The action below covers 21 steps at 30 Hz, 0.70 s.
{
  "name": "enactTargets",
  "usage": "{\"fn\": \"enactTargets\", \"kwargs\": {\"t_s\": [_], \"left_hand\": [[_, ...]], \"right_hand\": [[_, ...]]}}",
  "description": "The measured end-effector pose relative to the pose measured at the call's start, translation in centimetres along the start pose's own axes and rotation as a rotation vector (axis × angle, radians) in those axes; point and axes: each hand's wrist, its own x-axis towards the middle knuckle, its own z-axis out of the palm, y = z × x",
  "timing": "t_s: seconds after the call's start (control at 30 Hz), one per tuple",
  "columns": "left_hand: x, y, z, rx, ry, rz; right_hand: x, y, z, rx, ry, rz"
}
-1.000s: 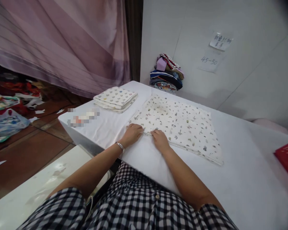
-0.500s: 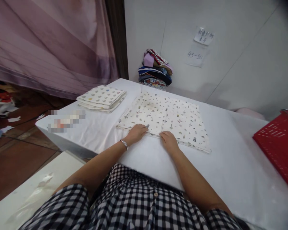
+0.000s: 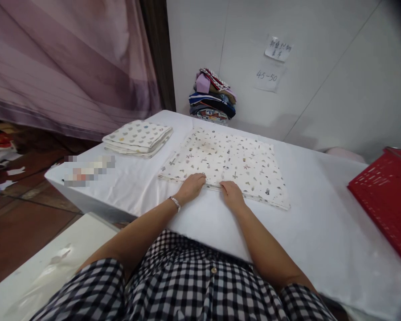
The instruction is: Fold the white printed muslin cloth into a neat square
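A white cloth point(image 3: 230, 160) with a small scattered print lies flat on the table in folded layers, with a faint brownish patch on its far left part. At its near edge my left hand point(image 3: 192, 186), with a bracelet at the wrist, has its fingers closed on the layers. A short way to the right, my right hand point(image 3: 233, 195) pinches the same edge. The fingertips of both hands are partly hidden against the fabric. To the left sits a stack of folded cloths point(image 3: 137, 136) with a grey motif.
The white-covered table point(image 3: 321, 240) runs toward a pale wall. Behind it rises a pile of folded clothes point(image 3: 212, 98). A red plastic basket point(image 3: 384, 191) stands at the right. A blurred-out item point(image 3: 88, 170) lies at the left corner, and a white surface point(image 3: 53, 267) is lower left.
The whole view has shifted slightly, so things sit a little further left. My fingers have curled in closer on the cloth's near edge; the cloth stays in place.
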Motion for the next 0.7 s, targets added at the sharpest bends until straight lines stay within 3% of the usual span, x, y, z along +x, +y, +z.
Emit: {"fn": "enactTargets", "kwargs": {"t_s": [0.17,0.7], "left_hand": [[0.4,0.7,0.0,0.037,-0.037,0.042],[1.0,1.4,-0.3,0.071,-0.077,-0.028]], "right_hand": [[0.1,-0.3,-0.2,-0.031,-0.021,0.032],[0.1,-0.2,-0.1,-0.045,-0.044,0.011]]}}
